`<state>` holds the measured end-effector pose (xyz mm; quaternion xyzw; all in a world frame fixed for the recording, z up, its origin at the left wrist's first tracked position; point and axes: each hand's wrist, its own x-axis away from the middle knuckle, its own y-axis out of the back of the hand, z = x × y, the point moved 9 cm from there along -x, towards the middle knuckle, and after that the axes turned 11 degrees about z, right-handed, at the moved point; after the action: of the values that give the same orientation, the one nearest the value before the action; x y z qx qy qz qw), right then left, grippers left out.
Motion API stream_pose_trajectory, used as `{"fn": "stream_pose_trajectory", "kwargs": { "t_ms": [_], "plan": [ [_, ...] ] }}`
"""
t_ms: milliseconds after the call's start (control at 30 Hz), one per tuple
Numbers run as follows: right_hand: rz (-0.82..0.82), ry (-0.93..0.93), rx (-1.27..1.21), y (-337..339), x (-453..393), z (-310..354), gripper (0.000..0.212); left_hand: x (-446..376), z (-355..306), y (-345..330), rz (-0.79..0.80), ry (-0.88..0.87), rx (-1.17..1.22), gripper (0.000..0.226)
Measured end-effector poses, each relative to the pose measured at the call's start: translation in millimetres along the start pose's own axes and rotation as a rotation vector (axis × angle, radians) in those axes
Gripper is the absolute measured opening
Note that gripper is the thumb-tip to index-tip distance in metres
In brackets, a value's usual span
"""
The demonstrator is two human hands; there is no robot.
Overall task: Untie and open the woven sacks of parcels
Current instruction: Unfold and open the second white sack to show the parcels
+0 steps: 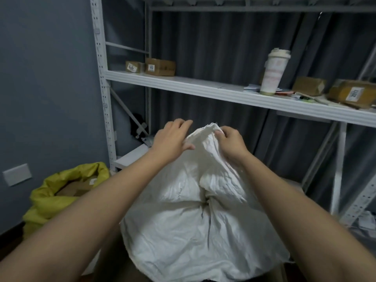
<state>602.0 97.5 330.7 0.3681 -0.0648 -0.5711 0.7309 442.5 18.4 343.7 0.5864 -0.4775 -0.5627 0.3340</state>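
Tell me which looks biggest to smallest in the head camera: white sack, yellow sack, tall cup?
1. white sack, though it's nearest the camera, so it may look extra big
2. yellow sack, partly hidden by an arm
3. tall cup on the shelf, farthest away

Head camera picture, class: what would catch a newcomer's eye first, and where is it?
The big white sack fills the lower middle, cinched at its neck, with the left hand and right hand on its bunched top. To the lower left a yellow sack stands open. A pale tumbler stands on the shelf above.
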Motion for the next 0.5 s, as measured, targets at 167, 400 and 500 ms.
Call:
{"fn": "stream_pose_trajectory", "kwargs": {
  "t_ms": [167,400,500],
  "plan": [
    [0.001,-0.112,-0.3,-42,-24,-7,0.025,58,78,-50,0.163,0.292,0.299,0.11],
    [-0.08,-0.088,-0.288,-88,-37,21,0.023,135,130,-115,0.617,0.523,0.397,0.047],
    [0.313,-0.055,-0.238,-122,-39,48,0.032,110,135,-84,0.382,0.522,0.58,0.033]
  ]
}}
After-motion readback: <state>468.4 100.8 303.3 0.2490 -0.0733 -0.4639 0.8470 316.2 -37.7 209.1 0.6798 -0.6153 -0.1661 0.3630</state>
